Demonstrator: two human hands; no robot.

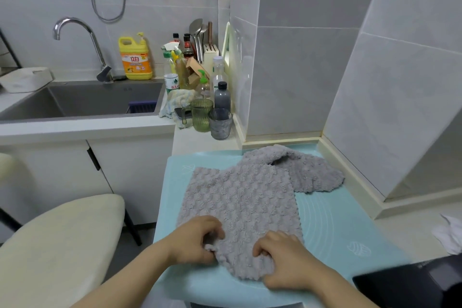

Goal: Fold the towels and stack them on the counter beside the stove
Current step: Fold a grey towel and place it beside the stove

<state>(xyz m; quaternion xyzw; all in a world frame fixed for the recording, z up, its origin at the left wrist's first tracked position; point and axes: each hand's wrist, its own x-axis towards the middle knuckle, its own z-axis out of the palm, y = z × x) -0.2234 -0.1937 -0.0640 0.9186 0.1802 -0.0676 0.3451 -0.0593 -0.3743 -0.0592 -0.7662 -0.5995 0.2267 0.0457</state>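
- The left hand [197, 240] and right hand [282, 257] each pinch the near edge of the towel [240, 197].
- The towel's length runs away from both hands toward the wall, so a forward fold seems likely.

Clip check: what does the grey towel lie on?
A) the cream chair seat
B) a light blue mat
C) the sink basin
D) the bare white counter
B: the grey towel is spread across the light blue mat, whose surface shows all round it.
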